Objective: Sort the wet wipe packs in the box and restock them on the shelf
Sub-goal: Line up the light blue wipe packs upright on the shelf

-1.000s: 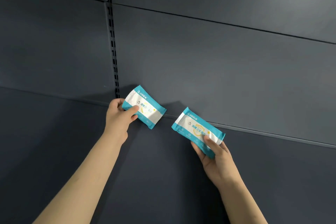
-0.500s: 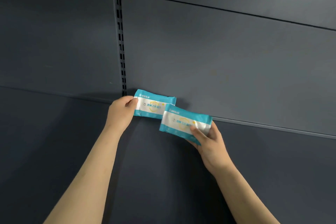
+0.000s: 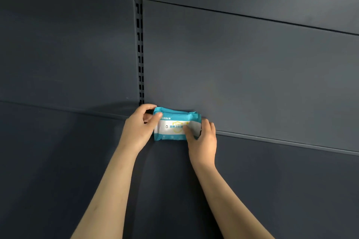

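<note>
The dark grey metal shelf back wall [image 3: 252, 64] fills most of your view, built of wide horizontal panels with thin seams between them. Below it lies a lower dark grey surface [image 3: 281, 190], which meets the wall along a raised ridge sloping down to the right (whether this is a shelf deck or one more panel, you cannot tell from here). A black slotted metal upright [image 3: 140, 54] runs down the wall left of centre and ends at that ridge.

Both your bare forearms reach up from the bottom edge and come together just right of the foot of the upright.

Your left hand [image 3: 138, 128] grips the left end of the teal-and-white soft plastic wet wipe pack [image 3: 171, 130]: the thumb presses on its upper left corner and the fingers curl round behind. Your right hand [image 3: 204, 139] grips the right end, thumb laid across the white label, fingers wrapped round the edge.

The pack sits level, label towards you, right at the ridge where wall and lower surface meet. A second crumpled teal edge [image 3: 174, 111] shows just above and behind it, seemingly another pack pressed against the first.
</note>
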Motion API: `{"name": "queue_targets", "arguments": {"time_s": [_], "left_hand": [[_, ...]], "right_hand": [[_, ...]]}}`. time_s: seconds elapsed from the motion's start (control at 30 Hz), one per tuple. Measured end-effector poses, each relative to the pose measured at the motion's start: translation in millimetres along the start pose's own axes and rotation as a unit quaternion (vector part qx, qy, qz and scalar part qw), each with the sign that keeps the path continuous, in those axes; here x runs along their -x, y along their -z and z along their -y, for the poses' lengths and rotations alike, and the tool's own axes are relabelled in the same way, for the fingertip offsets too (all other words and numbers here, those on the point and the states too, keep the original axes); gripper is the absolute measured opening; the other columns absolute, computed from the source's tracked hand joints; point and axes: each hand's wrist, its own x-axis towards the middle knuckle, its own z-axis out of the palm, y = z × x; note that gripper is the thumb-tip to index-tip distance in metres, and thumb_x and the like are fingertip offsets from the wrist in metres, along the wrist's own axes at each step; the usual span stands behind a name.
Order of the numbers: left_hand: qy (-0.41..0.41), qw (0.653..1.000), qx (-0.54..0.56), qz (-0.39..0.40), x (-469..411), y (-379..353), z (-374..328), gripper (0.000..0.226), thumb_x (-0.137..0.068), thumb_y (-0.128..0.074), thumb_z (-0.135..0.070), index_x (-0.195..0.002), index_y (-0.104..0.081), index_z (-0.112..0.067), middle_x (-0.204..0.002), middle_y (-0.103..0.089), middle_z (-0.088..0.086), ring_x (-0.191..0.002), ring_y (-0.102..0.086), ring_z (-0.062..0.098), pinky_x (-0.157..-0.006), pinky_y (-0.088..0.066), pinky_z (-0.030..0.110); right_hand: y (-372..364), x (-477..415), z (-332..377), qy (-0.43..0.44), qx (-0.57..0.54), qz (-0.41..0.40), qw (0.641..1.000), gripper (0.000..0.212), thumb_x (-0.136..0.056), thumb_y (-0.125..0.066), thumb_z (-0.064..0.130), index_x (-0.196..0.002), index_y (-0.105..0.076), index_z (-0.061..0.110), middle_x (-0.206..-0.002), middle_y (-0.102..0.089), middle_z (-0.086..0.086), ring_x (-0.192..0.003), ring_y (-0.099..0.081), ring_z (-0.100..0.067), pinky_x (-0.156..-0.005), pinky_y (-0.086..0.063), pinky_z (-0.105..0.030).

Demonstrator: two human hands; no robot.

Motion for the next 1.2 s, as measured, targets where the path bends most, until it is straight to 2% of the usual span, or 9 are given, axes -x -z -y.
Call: {"name": "queue_targets", "arguments": {"time_s": [0.13, 0.27, 0.33, 0.5, 0.67, 0.87, 1.0, 1.1, 1.2], "left_hand": [[-0.024, 0.999, -0.029, 0.036, 3, -4, 0, 0.048, -0.079, -0.077, -0.024, -0.11, -0.047, -0.045, -0.091, -0.063, -0.022, -0.083, -0.059, -0.01, -0.064, -0.045, 0.02], [-0.073, 0.993, -0.092, 0.002, 4, -11, 2, 0.045, -0.083, -0.075, -0.023, -0.115, -0.046, -0.038, -0.101, -0.061, -0.017, -0.088, -0.061, 0.007, -0.07, -0.054, 0.033], [-0.094, 0.991, -0.091, -0.01, 4, -13, 5, 0.045, -0.084, -0.075, -0.024, -0.115, -0.046, -0.037, -0.104, -0.061, -0.016, -0.091, -0.06, 0.01, -0.072, -0.054, 0.034], [-0.09, 0.994, -0.063, -0.028, -3, -13, 12, 0.044, -0.086, -0.074, -0.021, -0.115, -0.044, -0.034, -0.102, -0.057, -0.02, -0.093, -0.062, 0.004, -0.07, -0.055, 0.026], [-0.091, 0.994, -0.061, -0.024, -4, -11, 19, 0.047, -0.088, -0.072, -0.024, -0.126, -0.046, -0.032, -0.104, -0.058, -0.01, -0.091, -0.061, 0.001, -0.069, -0.051, 0.018], [-0.073, 0.995, -0.068, -0.028, -7, -10, 21, 0.028, -0.094, -0.063, -0.023, -0.12, -0.052, -0.025, -0.103, -0.06, -0.011, -0.085, -0.058, -0.005, -0.059, -0.045, 0.008], [-0.06, 0.995, -0.081, -0.026, -6, -11, 21, 0.026, -0.095, -0.062, -0.023, -0.119, -0.054, -0.02, -0.105, -0.061, -0.01, -0.083, -0.057, -0.006, -0.057, -0.043, 0.005], [-0.06, 0.993, -0.09, -0.04, 0, -8, 14, 0.03, -0.093, -0.065, -0.023, -0.12, -0.054, -0.018, -0.11, -0.061, -0.005, -0.092, -0.062, 0.007, -0.067, -0.049, 0.016], [-0.102, 0.974, -0.179, -0.099, 15, 0, -3, 0.04, -0.09, -0.068, -0.022, -0.126, -0.052, -0.014, -0.123, -0.055, 0.007, -0.107, -0.057, 0.025, -0.081, -0.054, 0.041]], "right_hand": [[0, 2, 4, 0.018, 0.011, 0.006, 1.0, 0.037, -0.088, -0.073, 0.03, -0.115, -0.055, 0.013, -0.106, -0.053, 0.004, -0.082, -0.048, -0.004, -0.07, -0.037, -0.002], [5, 4, -2, 0.021, 0.04, 0.026, 0.999, 0.051, -0.084, -0.077, 0.025, -0.126, -0.052, 0.011, -0.118, -0.056, 0.001, -0.109, -0.051, -0.016, -0.091, -0.044, -0.027], [8, 5, -6, 0.009, 0.02, 0.045, 0.999, 0.054, -0.085, -0.076, 0.018, -0.13, -0.047, 0.013, -0.126, -0.056, 0.001, -0.115, -0.051, -0.016, -0.096, -0.045, -0.028], [11, -5, -9, 0.029, -0.005, 0.059, 0.998, 0.047, -0.087, -0.072, 0.013, -0.127, -0.047, 0.021, -0.116, -0.061, 0.002, -0.093, -0.059, -0.01, -0.072, -0.043, -0.003], [13, -18, -14, 0.02, 0.004, 0.064, 0.998, 0.034, -0.082, -0.08, 0.022, -0.107, -0.057, 0.018, -0.096, -0.065, 0.005, -0.083, -0.062, -0.013, -0.073, -0.048, -0.018], [13, -23, -18, 0.028, 0.076, 0.089, 0.993, 0.03, -0.083, -0.078, 0.034, -0.091, -0.06, 0.011, -0.088, -0.061, 0.004, -0.075, -0.054, -0.012, -0.059, -0.039, -0.01], [15, -22, -14, 0.004, 0.061, 0.104, 0.993, 0.033, -0.083, -0.077, 0.034, -0.098, -0.066, 0.007, -0.093, -0.069, -0.002, -0.081, -0.062, -0.019, -0.07, -0.051, -0.029], [26, -19, -11, -0.023, 0.039, 0.11, 0.993, 0.032, -0.081, -0.08, 0.031, -0.1, -0.068, 0.008, -0.094, -0.072, -0.001, -0.079, -0.065, -0.016, -0.075, -0.054, -0.027], [60, -14, -13, -0.025, 0.043, 0.088, 0.995, 0.028, -0.08, -0.081, 0.023, -0.103, -0.068, 0.011, -0.1, -0.072, -0.002, -0.075, -0.061, -0.004, -0.067, -0.043, -0.004]]}}
